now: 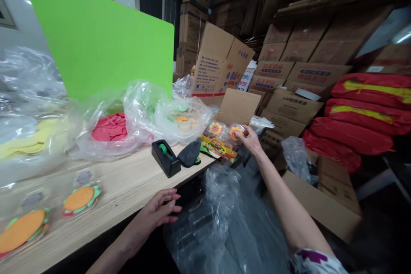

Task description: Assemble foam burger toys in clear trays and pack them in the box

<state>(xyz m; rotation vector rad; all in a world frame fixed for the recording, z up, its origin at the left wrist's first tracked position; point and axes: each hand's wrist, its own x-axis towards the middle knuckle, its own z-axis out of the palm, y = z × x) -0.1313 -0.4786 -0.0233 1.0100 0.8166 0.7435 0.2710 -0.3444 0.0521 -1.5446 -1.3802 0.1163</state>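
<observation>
My right hand (248,140) reaches to the open display box (231,152), its fingers around the edge of a clear-packed toy burger (236,132). Beside it in the box sits another packed burger (215,129). The palm side of this hand is hidden. In front of the table edge, my left hand (164,207) hangs with its fingers slightly apart and holds nothing. A black tape dispenser (165,157) with green tape stands on the table, nearest to that hand. Orange burger pieces in clear packs (80,200) lie at the left front.
Plastic bags with red pieces (111,127) and yellow pieces (38,139) line the back of the wooden table (128,182), before a green board (112,47). A dark pad (189,153) lies by the dispenser. Cartons (282,75) and red bundles (351,135) are stacked at right.
</observation>
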